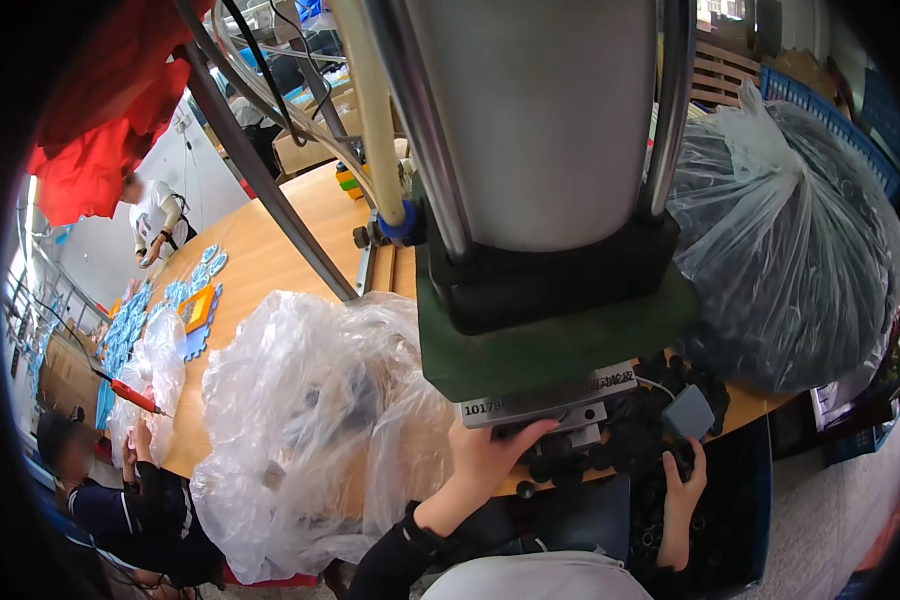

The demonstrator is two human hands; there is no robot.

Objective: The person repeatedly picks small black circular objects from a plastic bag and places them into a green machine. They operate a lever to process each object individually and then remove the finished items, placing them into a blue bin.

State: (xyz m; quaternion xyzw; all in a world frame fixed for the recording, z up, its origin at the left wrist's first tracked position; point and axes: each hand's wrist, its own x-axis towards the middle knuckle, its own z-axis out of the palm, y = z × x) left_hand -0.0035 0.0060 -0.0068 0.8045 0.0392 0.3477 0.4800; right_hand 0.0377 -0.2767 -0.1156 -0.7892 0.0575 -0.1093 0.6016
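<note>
My left hand is at the front edge of a metal fixture plate beneath the green-based press. Its thumb reaches right along the plate; the other fingers are hidden behind it. My right hand is raised with thumb and forefinger apart, the forefinger close to a small grey box on a cable. I cannot tell whether they touch. Small round black parts are heaped between the hands, around the plate's right side.
A large clear bag of dark parts stands at right; crumpled clear plastic covers the table at left. A blue crate sits below my right hand. A seated person and a standing person are at left.
</note>
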